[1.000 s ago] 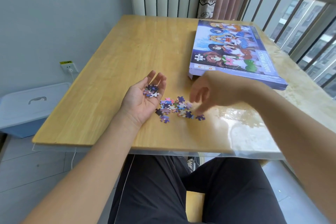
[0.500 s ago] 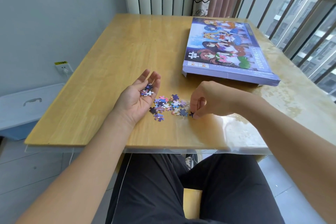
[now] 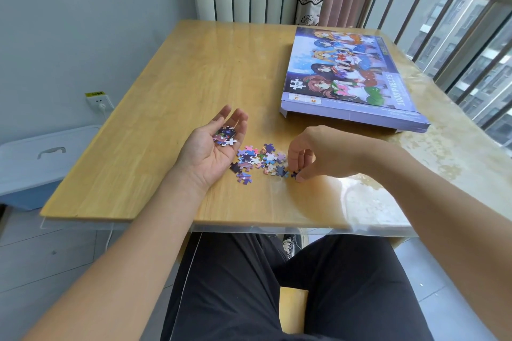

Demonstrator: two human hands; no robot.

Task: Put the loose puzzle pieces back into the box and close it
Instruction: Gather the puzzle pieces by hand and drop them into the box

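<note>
Many knobbly puzzle pieces (image 3: 259, 159) on glossy table (image 3: 171, 86).

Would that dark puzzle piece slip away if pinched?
Probably light: the right hand pinches the dark piece with fingertips alone. It lies flat on the glossy table cover, so it may slide before lifting.

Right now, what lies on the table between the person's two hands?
In the head view, a scatter of loose puzzle pieces lies between the left hand and right hand; the right pinches a dark piece.
</note>
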